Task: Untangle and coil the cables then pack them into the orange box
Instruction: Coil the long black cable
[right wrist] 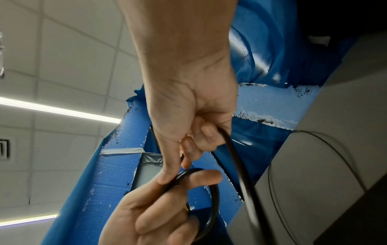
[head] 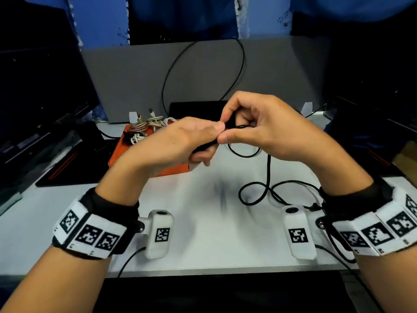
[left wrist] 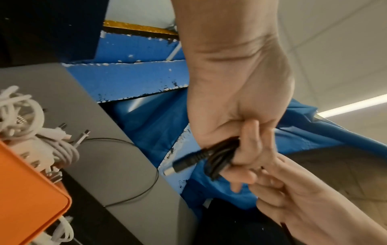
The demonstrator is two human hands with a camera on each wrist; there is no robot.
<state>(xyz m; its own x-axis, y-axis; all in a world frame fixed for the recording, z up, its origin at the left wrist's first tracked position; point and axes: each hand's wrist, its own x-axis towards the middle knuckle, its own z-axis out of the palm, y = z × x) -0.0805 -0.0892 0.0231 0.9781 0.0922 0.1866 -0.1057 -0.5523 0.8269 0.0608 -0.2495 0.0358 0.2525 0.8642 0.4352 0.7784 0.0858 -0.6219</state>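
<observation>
Both hands are raised together over the white desk, working a black cable. My left hand grips a small bundle of its loops, and the black plug sticks out of the fist. My right hand pinches the same cable between thumb and fingers, a loop curving below. The rest of the cable trails in loose curls on the desk toward my right wrist. The orange box sits behind my left hand, holding white and braided coiled cables.
A grey partition stands at the back with a thin black wire looped in front of it. A dark monitor is at the left, dark equipment at the right. A black pad lies left of the box.
</observation>
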